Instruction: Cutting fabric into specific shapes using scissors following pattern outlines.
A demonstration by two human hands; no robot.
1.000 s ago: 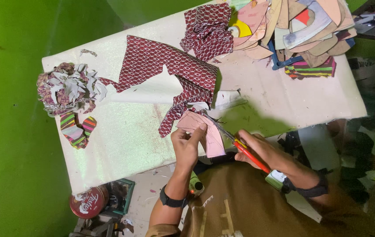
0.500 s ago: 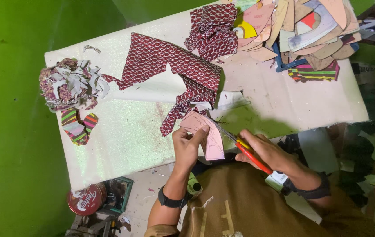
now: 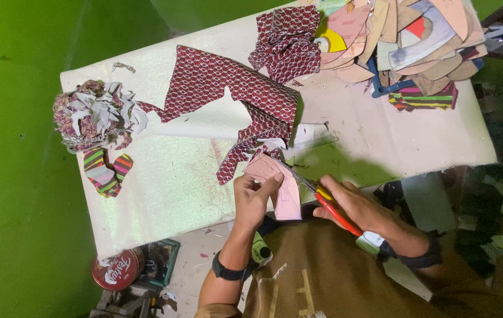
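Observation:
My left hand (image 3: 255, 197) pinches a pink pattern piece (image 3: 281, 191) together with the end of a dark red patterned fabric (image 3: 234, 94) at the table's near edge. My right hand (image 3: 354, 206) grips scissors with red and yellow handles (image 3: 328, 203), blades pointing up-left into the fabric beside the pink piece. The fabric stretches from there across the white table (image 3: 169, 188) toward the far side.
A heap of fabric scraps (image 3: 95, 115) and two striped cutouts (image 3: 107, 171) lie at the left. Stacked cardboard templates (image 3: 404, 35) and striped fabric (image 3: 422, 97) fill the far right corner. A red tin (image 3: 116, 271) sits on the floor below. Green wall at left.
Both hands stay at the table edge with the pink piece and scissors. The view has shifted slightly; no clear movement of the fabric.

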